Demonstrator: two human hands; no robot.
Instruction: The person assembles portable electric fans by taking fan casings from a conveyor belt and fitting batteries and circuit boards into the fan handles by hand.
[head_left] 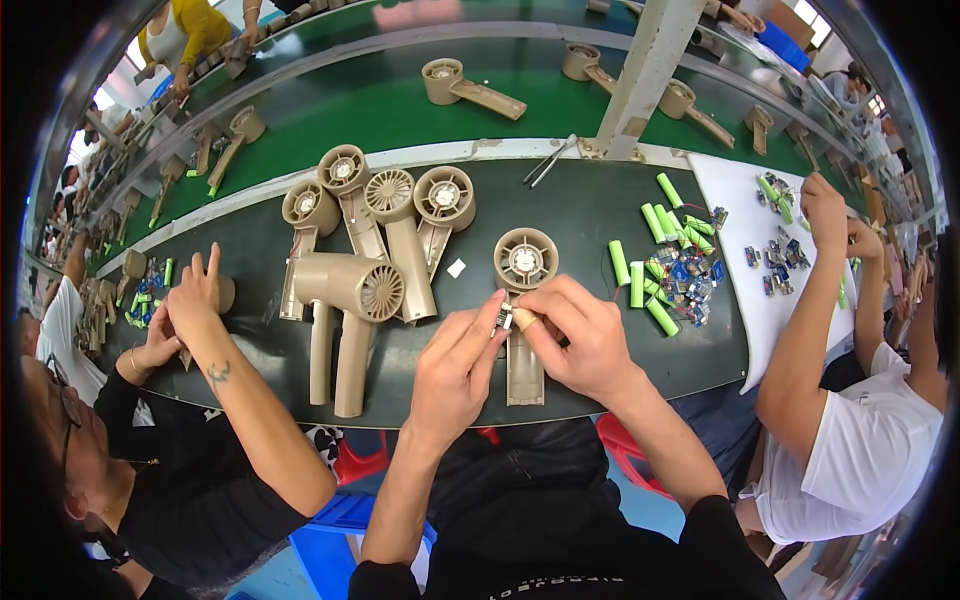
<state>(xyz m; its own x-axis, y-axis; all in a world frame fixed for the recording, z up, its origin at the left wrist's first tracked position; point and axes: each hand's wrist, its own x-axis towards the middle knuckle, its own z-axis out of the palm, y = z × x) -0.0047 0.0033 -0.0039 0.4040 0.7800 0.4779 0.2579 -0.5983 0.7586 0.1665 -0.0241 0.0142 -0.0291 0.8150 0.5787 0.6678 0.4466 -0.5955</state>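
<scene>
In front of me, a beige handheld fan housing (525, 262) lies on the dark table, its round head pointing away and its open handle shell toward me. Over the handle, my left hand (452, 368) pinches a small circuit board (504, 318), dark with light parts. My right hand (585, 335) is closed at the board's other side, thumb and forefinger touching it or something tiny at its edge. A tan covering shows on one right fingertip. My fingers hide much of the board and its wires.
Several beige fan housings (365, 275) lie to the left, beside a small white piece (456, 268). Green battery cells (664, 226) and piled circuit boards (697, 285) are at right. Tweezers (552, 162) rest near a metal post (645, 80). Co-workers sit both sides; a green conveyor (370, 95) runs beyond.
</scene>
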